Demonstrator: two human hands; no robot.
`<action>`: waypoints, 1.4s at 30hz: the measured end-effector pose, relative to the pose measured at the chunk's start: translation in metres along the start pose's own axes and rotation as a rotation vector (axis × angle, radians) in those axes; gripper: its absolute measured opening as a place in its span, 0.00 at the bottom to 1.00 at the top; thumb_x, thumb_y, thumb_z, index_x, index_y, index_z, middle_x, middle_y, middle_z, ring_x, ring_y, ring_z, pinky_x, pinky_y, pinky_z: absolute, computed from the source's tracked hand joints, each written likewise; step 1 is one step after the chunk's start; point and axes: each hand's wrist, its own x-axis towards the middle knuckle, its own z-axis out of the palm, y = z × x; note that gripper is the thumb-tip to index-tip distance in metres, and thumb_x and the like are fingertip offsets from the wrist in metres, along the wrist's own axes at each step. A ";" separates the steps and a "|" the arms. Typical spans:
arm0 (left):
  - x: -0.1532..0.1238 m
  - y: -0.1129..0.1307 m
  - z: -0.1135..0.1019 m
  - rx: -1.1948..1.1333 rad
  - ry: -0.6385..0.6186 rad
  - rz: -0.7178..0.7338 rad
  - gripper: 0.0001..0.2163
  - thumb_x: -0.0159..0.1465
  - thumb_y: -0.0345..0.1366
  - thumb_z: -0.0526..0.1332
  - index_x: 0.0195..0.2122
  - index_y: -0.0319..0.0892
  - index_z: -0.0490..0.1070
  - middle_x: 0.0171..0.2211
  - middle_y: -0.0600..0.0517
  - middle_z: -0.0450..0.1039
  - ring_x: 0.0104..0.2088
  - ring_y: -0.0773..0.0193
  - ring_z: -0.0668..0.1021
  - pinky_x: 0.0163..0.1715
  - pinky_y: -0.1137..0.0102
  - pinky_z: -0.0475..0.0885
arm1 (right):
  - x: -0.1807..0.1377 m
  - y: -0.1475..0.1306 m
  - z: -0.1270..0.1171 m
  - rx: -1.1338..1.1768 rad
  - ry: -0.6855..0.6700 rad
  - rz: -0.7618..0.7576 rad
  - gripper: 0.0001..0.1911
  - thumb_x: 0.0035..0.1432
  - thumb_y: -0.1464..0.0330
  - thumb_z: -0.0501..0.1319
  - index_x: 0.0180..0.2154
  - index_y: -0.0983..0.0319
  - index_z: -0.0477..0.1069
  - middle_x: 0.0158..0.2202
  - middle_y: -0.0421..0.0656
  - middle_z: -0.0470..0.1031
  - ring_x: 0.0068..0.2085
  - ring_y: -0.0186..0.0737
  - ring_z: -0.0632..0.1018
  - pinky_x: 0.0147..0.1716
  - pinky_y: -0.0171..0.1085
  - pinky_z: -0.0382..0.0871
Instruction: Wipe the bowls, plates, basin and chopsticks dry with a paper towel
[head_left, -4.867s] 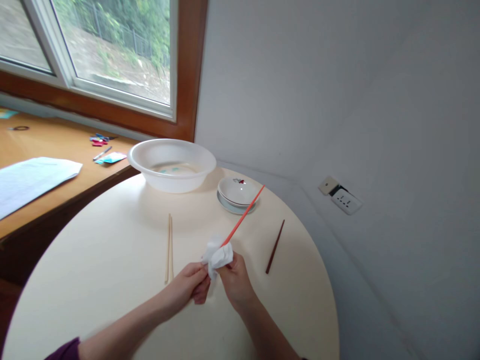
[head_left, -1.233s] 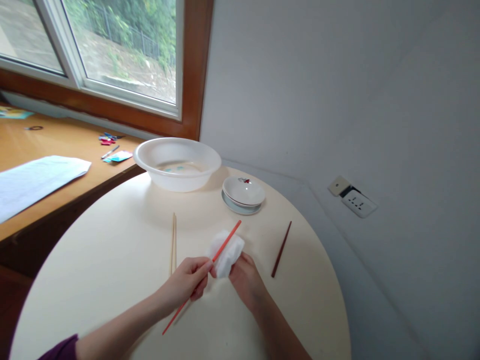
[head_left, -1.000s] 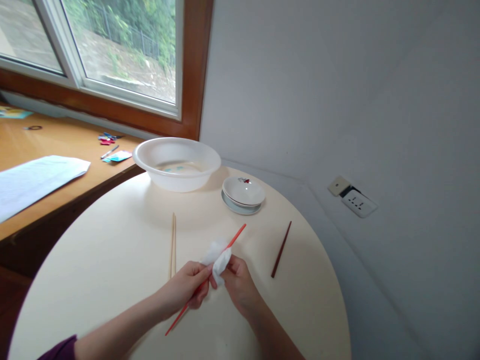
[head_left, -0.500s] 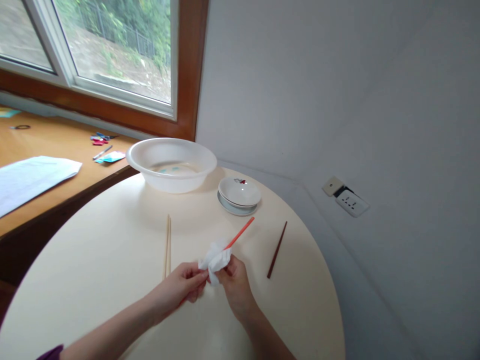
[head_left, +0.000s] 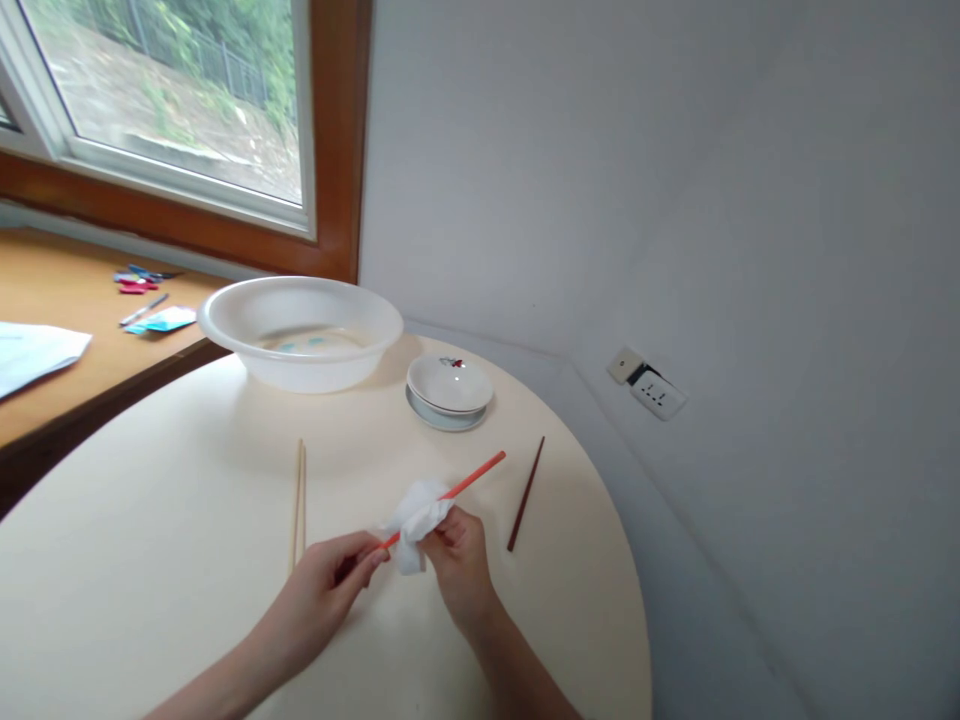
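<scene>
My left hand (head_left: 341, 570) is closed, pinching the lower end of an orange-red chopstick (head_left: 474, 474) between thumb and fingers. The stick slants up to the right above the table. A crumpled white tissue (head_left: 420, 512) is wrapped around its middle, and my right hand (head_left: 459, 555) is closed on that tissue. Part of the chopstick is hidden inside the tissue. To the right of my right hand lies a dark red-brown chopstick (head_left: 526, 493). Beyond my left hand rests a pair of pale wooden chopsticks (head_left: 298, 495), their near ends partly hidden by that hand.
A translucent white basin (head_left: 315, 370) holding some liquid stands at the back of the round table (head_left: 150, 500). Stacked white dishes (head_left: 450, 385) sit right of it. A wooden desk (head_left: 45, 275) with paper and small items adjoins on the left; the wall (head_left: 750, 250) borders the right.
My left hand has moved apart from the tissue, down and left, so the chopstick's lower end now shows between my hands. The view has swung a little to the right.
</scene>
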 end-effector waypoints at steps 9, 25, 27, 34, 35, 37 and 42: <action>-0.002 -0.007 0.000 0.135 0.032 0.087 0.16 0.60 0.45 0.50 0.23 0.41 0.69 0.20 0.53 0.66 0.23 0.66 0.66 0.22 0.75 0.59 | 0.012 0.000 -0.022 0.016 0.096 -0.066 0.04 0.41 0.69 0.64 0.23 0.64 0.72 0.18 0.39 0.70 0.20 0.32 0.66 0.19 0.31 0.59; -0.002 -0.015 -0.001 0.244 0.101 0.201 0.12 0.61 0.41 0.51 0.27 0.43 0.71 0.23 0.52 0.70 0.24 0.65 0.71 0.24 0.75 0.63 | 0.025 -0.017 -0.051 0.131 0.275 -0.103 0.13 0.37 0.65 0.69 0.30 0.63 0.76 0.27 0.42 0.76 0.27 0.37 0.72 0.27 0.35 0.63; -0.003 -0.014 -0.001 0.243 0.107 0.205 0.12 0.60 0.41 0.51 0.27 0.43 0.71 0.22 0.52 0.69 0.23 0.65 0.71 0.23 0.75 0.62 | 0.025 -0.017 -0.054 0.150 0.281 -0.111 0.14 0.37 0.65 0.69 0.30 0.63 0.76 0.27 0.41 0.76 0.27 0.36 0.72 0.27 0.34 0.62; -0.004 -0.011 -0.002 0.249 0.111 0.195 0.13 0.60 0.42 0.51 0.28 0.43 0.71 0.22 0.52 0.68 0.22 0.65 0.69 0.23 0.75 0.62 | 0.026 -0.018 -0.058 0.159 0.296 -0.120 0.11 0.38 0.65 0.68 0.28 0.62 0.75 0.24 0.40 0.74 0.26 0.34 0.70 0.26 0.34 0.61; -0.004 -0.012 -0.002 0.249 0.107 0.190 0.13 0.60 0.42 0.51 0.28 0.43 0.71 0.22 0.52 0.69 0.23 0.65 0.69 0.23 0.74 0.62 | 0.026 -0.018 -0.058 0.165 0.297 -0.121 0.11 0.38 0.65 0.68 0.28 0.62 0.75 0.25 0.40 0.74 0.27 0.35 0.70 0.27 0.34 0.62; -0.004 -0.012 -0.002 0.245 0.092 0.176 0.13 0.60 0.42 0.51 0.28 0.43 0.71 0.22 0.52 0.69 0.23 0.65 0.70 0.23 0.75 0.62 | 0.027 -0.018 -0.059 0.179 0.302 -0.124 0.11 0.37 0.65 0.68 0.28 0.62 0.75 0.26 0.40 0.74 0.28 0.35 0.71 0.29 0.35 0.63; -0.007 -0.009 0.000 0.211 0.049 0.127 0.14 0.60 0.43 0.50 0.25 0.43 0.70 0.18 0.54 0.66 0.20 0.66 0.67 0.21 0.75 0.60 | 0.028 -0.016 -0.063 0.202 0.313 -0.146 0.09 0.37 0.65 0.68 0.25 0.62 0.75 0.26 0.40 0.74 0.29 0.36 0.71 0.32 0.37 0.65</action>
